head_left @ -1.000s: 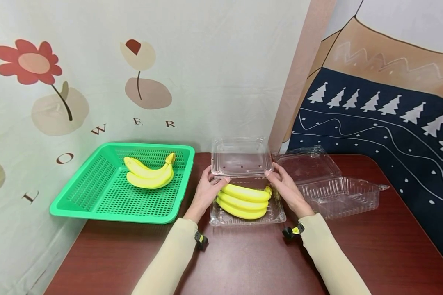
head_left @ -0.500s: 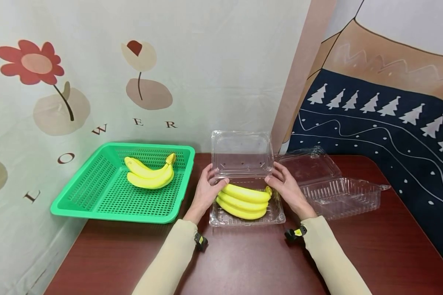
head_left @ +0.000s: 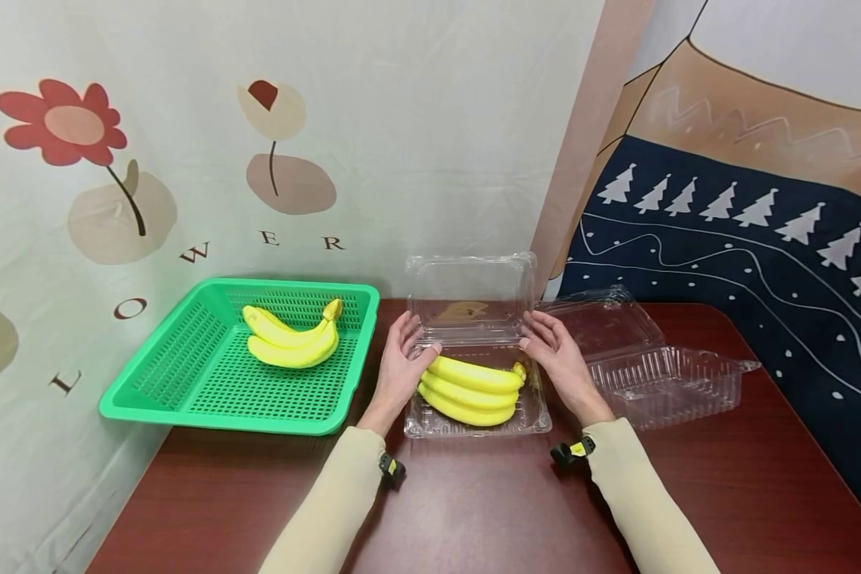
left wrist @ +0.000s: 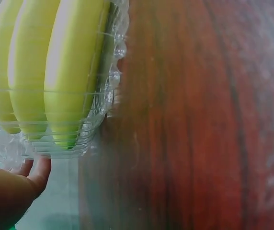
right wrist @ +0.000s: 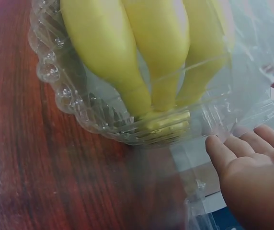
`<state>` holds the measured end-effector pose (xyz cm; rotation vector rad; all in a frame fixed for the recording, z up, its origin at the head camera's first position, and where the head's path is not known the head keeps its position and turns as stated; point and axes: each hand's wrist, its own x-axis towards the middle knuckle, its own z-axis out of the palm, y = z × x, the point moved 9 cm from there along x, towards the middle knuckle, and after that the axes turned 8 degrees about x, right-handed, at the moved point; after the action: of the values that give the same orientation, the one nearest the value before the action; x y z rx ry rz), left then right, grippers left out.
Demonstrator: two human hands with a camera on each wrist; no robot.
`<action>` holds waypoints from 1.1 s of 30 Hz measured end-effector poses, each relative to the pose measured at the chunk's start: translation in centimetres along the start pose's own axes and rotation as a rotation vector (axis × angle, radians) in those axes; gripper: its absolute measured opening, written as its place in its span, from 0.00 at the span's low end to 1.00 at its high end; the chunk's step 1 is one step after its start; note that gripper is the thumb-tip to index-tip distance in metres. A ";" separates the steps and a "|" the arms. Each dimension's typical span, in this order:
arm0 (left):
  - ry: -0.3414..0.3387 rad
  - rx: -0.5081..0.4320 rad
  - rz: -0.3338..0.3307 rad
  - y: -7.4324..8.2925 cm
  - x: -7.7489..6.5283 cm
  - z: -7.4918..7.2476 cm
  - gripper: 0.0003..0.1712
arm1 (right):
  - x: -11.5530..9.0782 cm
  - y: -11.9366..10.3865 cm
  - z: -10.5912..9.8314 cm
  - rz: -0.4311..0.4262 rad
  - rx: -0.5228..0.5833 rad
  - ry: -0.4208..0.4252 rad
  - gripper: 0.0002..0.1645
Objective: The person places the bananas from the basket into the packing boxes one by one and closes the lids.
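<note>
A clear plastic clamshell box (head_left: pixel 538 418) stands in front of me with its lid (head_left: pixel 471 279) raised at the back. Inside its base lies a bunch of yellow bananas (head_left: pixel 469 392), stem end to the right. My left hand (head_left: pixel 398 373) touches the box's left side near the hinge, thumb by the bananas and fingers at the lid's lower corner. On the opposite side, my right hand (head_left: pixel 561 368) is placed likewise, its fingers (right wrist: pixel 221 152) extended and spread from the thumb in the right wrist view. Exact finger contact with the clear plastic is hard to tell.
A green basket (head_left: pixel 254 426) at left holds another bunch of bananas (head_left: pixel 294 343). A second clear clamshell box (head_left: pixel 663 383) lies open at right, its lid toward the printed wall cloth (head_left: pixel 746 263). All rest on a dark red wooden table (head_left: pixel 473 510).
The box lid has swung up from leaning back to roughly upright, and a yellow reflection now shows in it. Both hands have risen slightly at its sides. The bananas stay in the base.
</note>
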<state>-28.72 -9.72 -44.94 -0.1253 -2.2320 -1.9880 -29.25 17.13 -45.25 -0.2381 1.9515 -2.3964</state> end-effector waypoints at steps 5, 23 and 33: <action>-0.001 -0.010 0.028 0.1 -0.1 -0.1 0.49 | -0.1 0.0 0.2 -0.007 0.012 -0.013 0.41; 0.027 0.025 0.128 1.2 -1.7 -0.9 0.42 | -1.4 -1.1 0.4 -0.060 -0.039 -0.045 0.41; 0.033 0.045 0.161 2.0 -2.9 -1.1 0.35 | -2.4 -1.5 0.1 -0.069 -0.111 -0.065 0.39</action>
<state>-25.51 -10.50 -43.37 -0.2566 -2.1698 -1.8433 -26.76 17.62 -43.93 -0.3884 2.0828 -2.2917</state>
